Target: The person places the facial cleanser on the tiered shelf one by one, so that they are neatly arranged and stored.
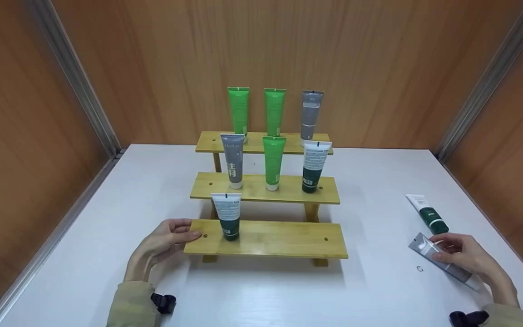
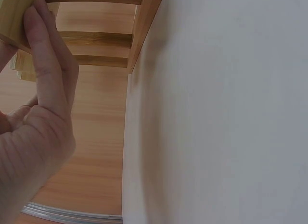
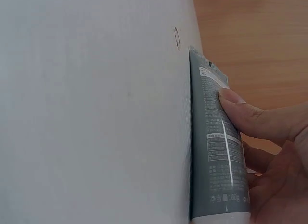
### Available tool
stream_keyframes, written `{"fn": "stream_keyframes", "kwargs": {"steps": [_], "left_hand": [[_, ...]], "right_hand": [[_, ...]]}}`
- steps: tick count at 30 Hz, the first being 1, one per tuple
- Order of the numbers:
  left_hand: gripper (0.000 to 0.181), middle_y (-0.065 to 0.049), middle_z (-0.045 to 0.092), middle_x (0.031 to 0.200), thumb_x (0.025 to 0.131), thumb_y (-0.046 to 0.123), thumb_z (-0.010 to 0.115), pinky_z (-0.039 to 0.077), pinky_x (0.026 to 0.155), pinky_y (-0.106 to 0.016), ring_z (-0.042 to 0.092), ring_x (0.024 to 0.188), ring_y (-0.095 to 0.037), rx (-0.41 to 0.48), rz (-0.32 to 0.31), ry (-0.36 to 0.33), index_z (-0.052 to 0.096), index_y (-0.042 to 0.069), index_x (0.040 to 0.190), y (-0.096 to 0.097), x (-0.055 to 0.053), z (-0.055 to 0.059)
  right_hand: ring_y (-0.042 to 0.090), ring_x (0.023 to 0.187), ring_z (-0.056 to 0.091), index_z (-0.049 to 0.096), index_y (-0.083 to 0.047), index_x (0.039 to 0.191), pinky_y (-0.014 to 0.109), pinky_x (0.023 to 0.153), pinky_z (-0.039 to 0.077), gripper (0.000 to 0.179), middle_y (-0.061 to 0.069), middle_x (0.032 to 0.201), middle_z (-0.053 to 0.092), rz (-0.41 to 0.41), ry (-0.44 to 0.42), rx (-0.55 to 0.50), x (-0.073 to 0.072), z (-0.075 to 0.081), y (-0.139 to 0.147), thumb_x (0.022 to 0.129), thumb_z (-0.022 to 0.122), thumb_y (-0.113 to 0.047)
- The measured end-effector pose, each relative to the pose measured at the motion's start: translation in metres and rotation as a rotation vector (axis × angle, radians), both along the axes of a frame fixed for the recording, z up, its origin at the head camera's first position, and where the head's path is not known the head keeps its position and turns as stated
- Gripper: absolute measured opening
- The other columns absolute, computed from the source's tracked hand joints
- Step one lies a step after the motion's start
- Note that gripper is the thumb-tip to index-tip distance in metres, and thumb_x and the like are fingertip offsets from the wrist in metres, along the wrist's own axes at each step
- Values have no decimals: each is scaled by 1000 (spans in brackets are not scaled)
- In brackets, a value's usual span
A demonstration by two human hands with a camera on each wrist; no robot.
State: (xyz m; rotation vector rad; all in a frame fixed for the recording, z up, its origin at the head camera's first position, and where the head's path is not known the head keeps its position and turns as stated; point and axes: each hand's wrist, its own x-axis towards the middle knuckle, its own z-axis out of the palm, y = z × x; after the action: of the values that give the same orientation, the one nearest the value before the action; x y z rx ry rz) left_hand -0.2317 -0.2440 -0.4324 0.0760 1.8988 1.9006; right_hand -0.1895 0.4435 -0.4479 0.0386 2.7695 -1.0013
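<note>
My left hand [image 1: 167, 238] pinches the left end of the lowest board of a three-tier wooden display stand [image 1: 284, 245], thumb on top; in the left wrist view its fingers [image 2: 48, 72] reach along the board's side. At far right, my right hand [image 1: 468, 256] holds a grey squeeze tube [image 1: 456, 271] lying on the table, its thumb and fingers at opposite edges. Small print covers the grey tube [image 3: 219, 152] in the right wrist view, and its cap is white. Just beyond lies a white and dark green tube [image 1: 428, 214].
Standing on the bottom board is a white and dark green tube [image 1: 228, 215]. Grey [image 1: 233, 159], green [image 1: 273, 161] and white-green [image 1: 315, 165] tubes occupy the middle board. Two green tubes [image 1: 239, 109] and a grey one [image 1: 310, 113] stand on top. Wooden walls [image 1: 266, 45] enclose the white table [image 1: 261, 299].
</note>
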Motion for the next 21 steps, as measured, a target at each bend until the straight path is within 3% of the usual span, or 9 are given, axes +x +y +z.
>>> {"fn": "stream_keyframes", "kwargs": {"steps": [4,11,21], "left_hand": [[72,-4,72,112,92,13,73,61,91,-25,72,100,-12,-13,0,-3,33,-17,144,1,-1,0],[74,-4,71,113,92,15,74,61,91,-25,72,101,-12,-30,2,-6,33,-16,145,2,-1,2],[74,-5,70,115,92,14,73,60,91,-24,71,103,-12,-14,-12,0,32,-18,145,1,0,2]], "right_hand": [[18,96,58,55,9,134,17,72,52,56,27,121,62,11,17,4,0,0,-2,91,74,-20],[14,95,59,53,11,136,17,72,52,55,31,125,60,28,52,2,-1,5,-10,92,73,-16],[5,85,52,52,16,133,17,69,47,50,21,114,63,48,169,-26,-5,13,-33,92,70,-8]]}}
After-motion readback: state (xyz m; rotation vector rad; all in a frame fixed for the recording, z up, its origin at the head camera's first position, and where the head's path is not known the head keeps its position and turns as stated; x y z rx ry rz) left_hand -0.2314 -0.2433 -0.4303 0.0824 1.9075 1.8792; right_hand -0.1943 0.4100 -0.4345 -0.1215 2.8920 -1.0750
